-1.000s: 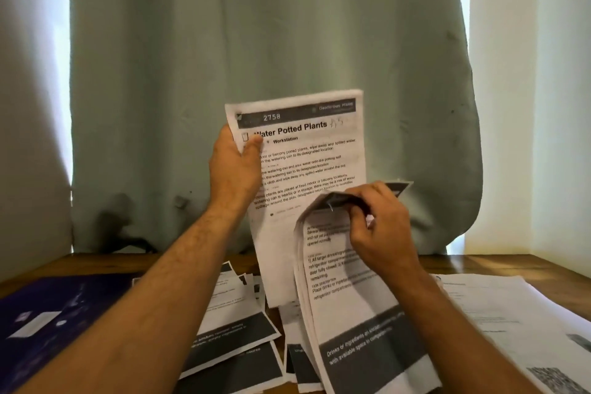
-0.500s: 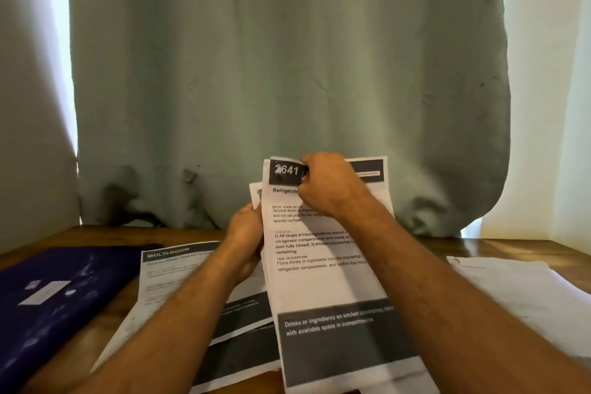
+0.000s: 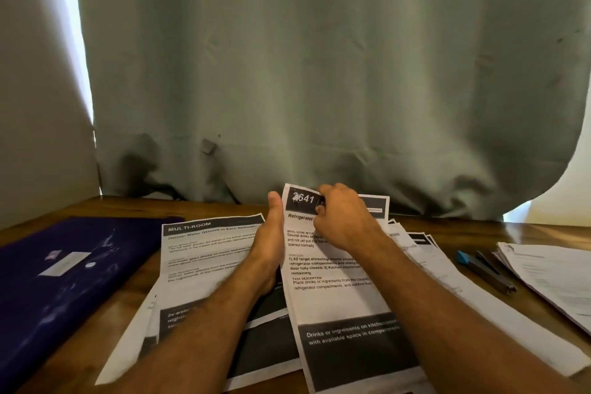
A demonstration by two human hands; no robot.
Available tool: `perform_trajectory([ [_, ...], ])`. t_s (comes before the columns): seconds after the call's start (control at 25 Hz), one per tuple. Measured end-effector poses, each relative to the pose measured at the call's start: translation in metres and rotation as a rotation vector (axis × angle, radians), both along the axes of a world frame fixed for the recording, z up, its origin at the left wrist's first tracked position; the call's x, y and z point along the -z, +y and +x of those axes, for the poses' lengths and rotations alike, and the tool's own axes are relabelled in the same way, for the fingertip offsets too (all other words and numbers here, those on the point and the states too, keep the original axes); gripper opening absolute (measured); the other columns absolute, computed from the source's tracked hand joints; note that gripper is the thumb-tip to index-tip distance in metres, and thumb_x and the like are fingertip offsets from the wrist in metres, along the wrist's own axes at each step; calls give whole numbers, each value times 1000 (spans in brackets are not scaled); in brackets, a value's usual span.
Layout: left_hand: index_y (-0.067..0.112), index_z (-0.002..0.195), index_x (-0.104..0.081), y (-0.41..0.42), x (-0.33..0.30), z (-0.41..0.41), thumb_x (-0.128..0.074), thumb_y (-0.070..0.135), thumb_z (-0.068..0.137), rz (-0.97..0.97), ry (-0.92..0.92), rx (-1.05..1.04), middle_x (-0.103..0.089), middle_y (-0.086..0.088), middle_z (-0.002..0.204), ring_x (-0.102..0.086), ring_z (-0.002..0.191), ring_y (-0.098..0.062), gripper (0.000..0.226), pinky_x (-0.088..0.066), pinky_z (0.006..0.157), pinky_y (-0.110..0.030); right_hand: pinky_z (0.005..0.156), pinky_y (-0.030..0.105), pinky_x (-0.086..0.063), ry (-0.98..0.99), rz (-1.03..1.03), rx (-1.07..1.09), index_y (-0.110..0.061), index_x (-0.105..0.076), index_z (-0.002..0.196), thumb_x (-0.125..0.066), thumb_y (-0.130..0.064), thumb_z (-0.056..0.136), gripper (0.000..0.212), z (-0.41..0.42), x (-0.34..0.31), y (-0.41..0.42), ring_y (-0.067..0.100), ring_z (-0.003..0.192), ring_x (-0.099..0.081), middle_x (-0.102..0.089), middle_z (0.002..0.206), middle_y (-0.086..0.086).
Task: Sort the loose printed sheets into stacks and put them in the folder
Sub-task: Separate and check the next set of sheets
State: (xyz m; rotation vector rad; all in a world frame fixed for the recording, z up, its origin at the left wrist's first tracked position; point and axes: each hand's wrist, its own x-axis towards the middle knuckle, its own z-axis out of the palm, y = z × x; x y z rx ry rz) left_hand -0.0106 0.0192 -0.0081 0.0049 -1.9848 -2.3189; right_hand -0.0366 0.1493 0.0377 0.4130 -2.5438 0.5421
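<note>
Two hands lowered since 1 s ago: right hand [image 3: 343, 217] pinches "2641" refrigerator sheet [image 3: 335, 269] top at 12 o'clock, now on counter [image 3: 128, 211]; left hand [image 3: 271, 233] open alongside. Folder [image 3: 60, 272] at 9 o'clock, unfilled.

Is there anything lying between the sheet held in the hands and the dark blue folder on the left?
Yes. The MULTI-ROOM sheet lies on the table between the held sheet and the folder. The folder is closed.

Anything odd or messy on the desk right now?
Yes: the sheets under both hands lie fanned and skewed, not squared. The folder is shut, and the sheet numbered 2641 has a smudge on its header.
</note>
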Motion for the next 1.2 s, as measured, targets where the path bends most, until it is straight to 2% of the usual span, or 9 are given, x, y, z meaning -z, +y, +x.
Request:
perform_trajectory([
  [0.16, 23, 116, -66, 4, 3, 1, -62, 32, 98, -118, 93, -21, -79, -3, 92, -77, 84, -24, 20, -63, 76, -42, 90, 38, -49, -25, -64, -38, -19, -55, 125, -62, -19, 88, 37, -2, 7, 1, 23, 104, -56, -45, 102, -2],
  [0.24, 23, 118, -63, 6, 4, 1, -63, 16, 98, -74, 85, -57, -78, -5, 98, -76, 87, -27, 22, -62, 80, -48, 94, 38, -50, -44, -92, -57, -22, -50, 133, -62, -18, 90, 45, -2, 7, 2, 21, 107, -55, -44, 107, -3],
  [0.4, 24, 118, -63, 9, 5, 1, -55, 23, 103, -56, 102, -105, -78, -8, 98, -77, 84, -29, 17, -62, 77, -51, 100, 38, -49, -77, -93, -115, -29, -33, 149, -58, -17, 93, 62, 0, 11, 5, 22, 117, -53, -41, 131, -1],
  [0.56, 19, 116, -65, 7, 5, 0, -54, 25, 103, 23, 118, -127, -79, -8, 94, -77, 83, -28, 18, -63, 73, -46, 98, 38, -52, -24, -159, -134, -35, -5, 155, -66, -19, 91, 90, 2, 10, 19, 14, 117, -49, -15, 154, -5],
  [0.68, 16, 114, -65, 0, 1, 1, -56, 22, 102, 183, 74, -124, -79, -10, 93, -77, 81, -28, 16, -63, 63, -42, 106, 43, -45, 52, -247, -20, -32, -10, 155, -71, -22, 88, 91, 2, 0, 42, 20, 131, -39, -14, 155, -2],
  [0.8, 15, 115, -63, -6, -6, 6, -58, 22, 101, 314, 22, -116, -79, -12, 94, -77, 80, -30, 16, -63, 57, -43, 109, 42, -38, 55, -310, 50, -26, -22, 152, -73, -26, 86, 84, 6, -1, 69, 24, 131, -42, -30, 150, 5],
  [0.96, 12, 116, -63, -13, -12, 5, -58, 23, 101, 358, -7, -147, -78, -12, 90, -77, 72, -29, 19, -61, 50, -40, 84, 35, -57, -277, -577, -161, -26, -46, 134, -76, -29, 83, 59, 17, 11, 89, 12, 98, -68, -66, 122, -5],
  [1.08, 10, 116, -62, -14, -13, 5, -59, 25, 101, 337, -49, -125, -78, -12, 87, -76, 66, -28, 21, -58, 47, -36, 87, 50, -57, -590, -949, -268, -19, -45, 134, -80, -13, 78, 66, 16, 20, 103, 26, 95, -72, -71, 116, 4],
  [1.2, 11, 121, -60, -11, -12, 7, -59, 30, 101, 336, -120, -27, -78, -15, 98, -76, 85, -35, 27, -63, 68, -49, 95, 56, -51, -805, -1026, -384, -9, -56, 129, -71, -3, 82, 50, 17, 25, 111, 38, 103, -69, -71, 115, 15],
])
